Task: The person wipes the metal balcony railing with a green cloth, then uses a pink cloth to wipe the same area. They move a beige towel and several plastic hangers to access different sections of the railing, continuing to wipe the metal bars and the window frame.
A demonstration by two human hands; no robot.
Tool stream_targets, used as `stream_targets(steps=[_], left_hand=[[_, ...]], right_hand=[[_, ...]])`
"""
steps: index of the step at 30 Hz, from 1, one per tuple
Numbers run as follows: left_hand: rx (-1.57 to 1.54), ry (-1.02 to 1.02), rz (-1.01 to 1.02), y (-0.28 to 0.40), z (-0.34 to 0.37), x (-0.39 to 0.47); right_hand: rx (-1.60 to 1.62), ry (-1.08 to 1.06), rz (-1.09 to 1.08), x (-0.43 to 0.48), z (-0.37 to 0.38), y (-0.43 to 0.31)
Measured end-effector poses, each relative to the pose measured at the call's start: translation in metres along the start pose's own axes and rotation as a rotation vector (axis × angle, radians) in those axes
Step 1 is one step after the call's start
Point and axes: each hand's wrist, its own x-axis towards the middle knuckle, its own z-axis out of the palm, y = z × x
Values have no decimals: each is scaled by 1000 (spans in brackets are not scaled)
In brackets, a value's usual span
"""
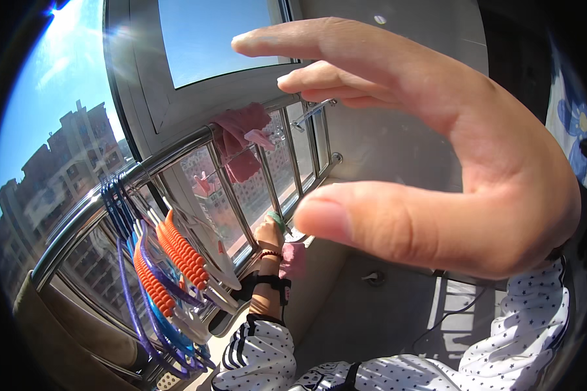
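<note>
My right hand (469, 161) is raised close to the camera. Its fingers curve apart from the thumb with nothing between them, and it hides part of the wall behind. Lower down, my left hand (268, 233) reaches to the window ledge by the railing bars and grips a small green object (276, 221), mostly covered by the fingers. A pink cloth (293, 260) hangs over the ledge edge beside my left wrist. Above, a darker pink cloth (242, 129) is draped on the metal railing (176, 145), with a pink clip (260, 139) by it.
Several clothes hangers (181, 249), some with orange ridged sleeves, hang from the railing at left. A brown cushioned seat (73, 322) stands below them. A dark cable (447, 317) crosses the sunlit floor. A floral curtain (575, 117) hangs at far right.
</note>
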Motion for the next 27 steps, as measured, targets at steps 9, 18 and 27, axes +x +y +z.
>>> stream_targets(steps=[9, 18, 27], left_hand=[[-700, -1030, -262, -16, -82, 46], [-53, 9, -51, 14, -51, -14], [329, 187, -23, 24, -26, -27]], right_hand=[[768, 292, 692, -202, 75, 260], [-3, 216, 705, -172, 221, 391], [-266, 174, 655, -73, 309, 410]])
